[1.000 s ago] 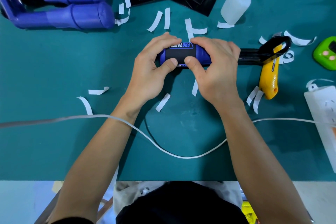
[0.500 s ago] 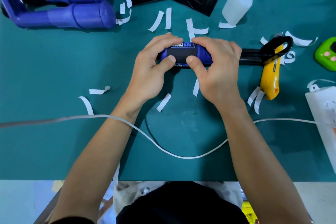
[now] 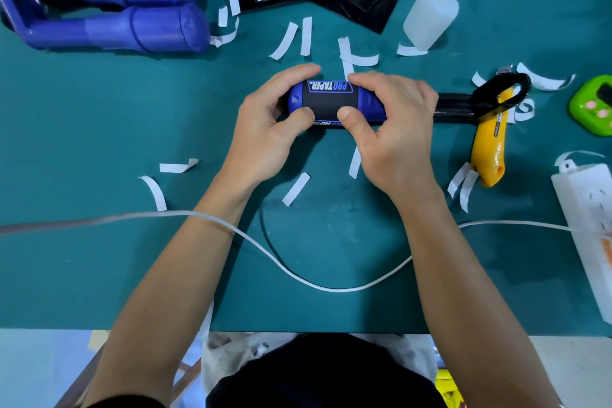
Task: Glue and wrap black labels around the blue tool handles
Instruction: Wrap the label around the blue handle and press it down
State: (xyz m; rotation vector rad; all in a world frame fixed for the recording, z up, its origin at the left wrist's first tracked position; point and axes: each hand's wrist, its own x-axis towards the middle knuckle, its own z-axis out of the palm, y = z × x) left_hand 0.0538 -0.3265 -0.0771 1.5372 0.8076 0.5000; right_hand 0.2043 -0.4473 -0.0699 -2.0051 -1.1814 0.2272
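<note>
Matt black label (image 3: pixel 326 103), glossy blue handle (image 3: pixel 369 106)

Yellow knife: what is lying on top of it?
A black loop lies across the knife's upper end. The knife's tip beneath it is covered, so its blade cannot be seen.

A dark teal tabletop (image 3: pixel 86 268) fills nearly the whole frame, matte, with faint pale marks near the centre. Its near edge runs straight across the lower part. Below it, at lower left and lower right, a pale floor (image 3: pixel 36 371) shows, with thin brown slats (image 3: pixel 188 374) at lower left. The light is even, shadows soft
</note>
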